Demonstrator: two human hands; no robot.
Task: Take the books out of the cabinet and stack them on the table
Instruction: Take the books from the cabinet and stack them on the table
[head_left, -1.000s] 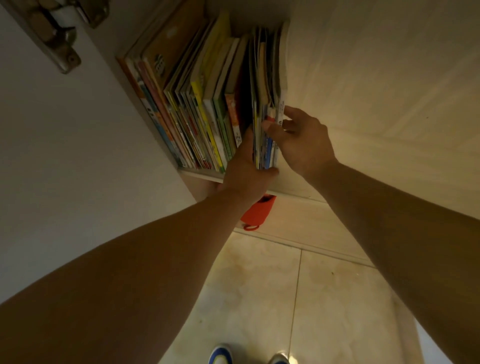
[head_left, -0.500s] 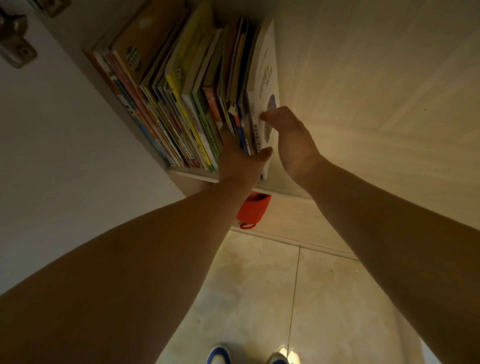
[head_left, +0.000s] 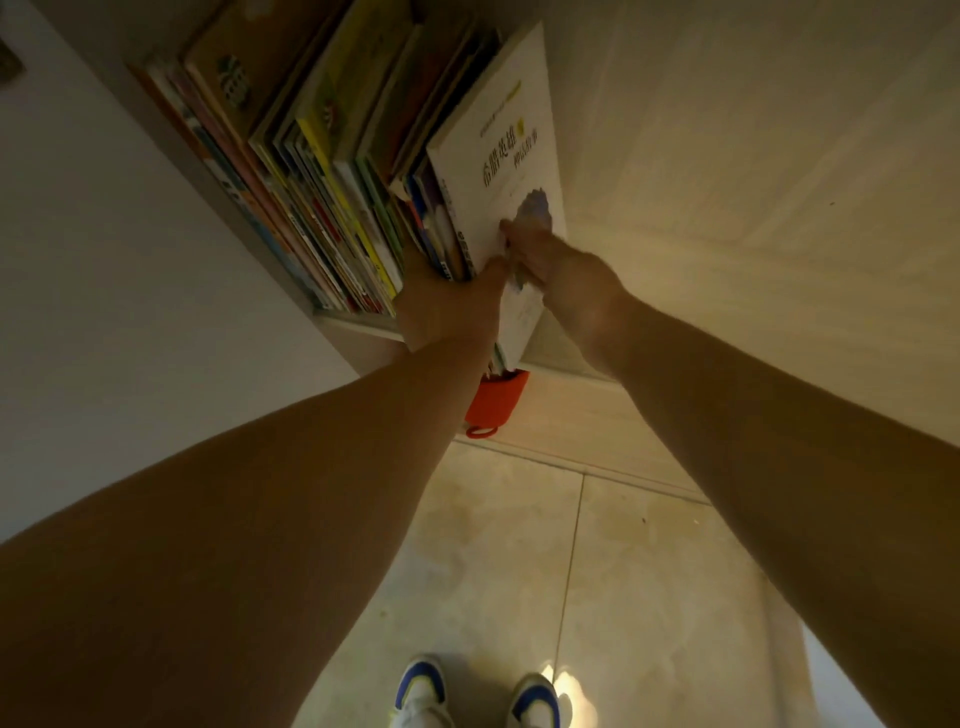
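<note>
White paperback (head_left: 498, 171) at right end of book row (head_left: 322, 182) on cabinet shelf (head_left: 358, 326), leaning left, near lower corner jutting past shelf edge. Left hand (head_left: 447, 306) pressed on its spine side, right hand (head_left: 563, 273) flat on cover; hands close together, book pinched between them. Likely light, thin, flexible; glossy cover may slip. Best hold: near bottom, thumb and fingers on opposite faces, supporting lower edge. Neighbouring thin books may topple right once gap opens. Bench not in view.

Head view, steeply downward, close over floor (head_left: 519, 571)
</note>
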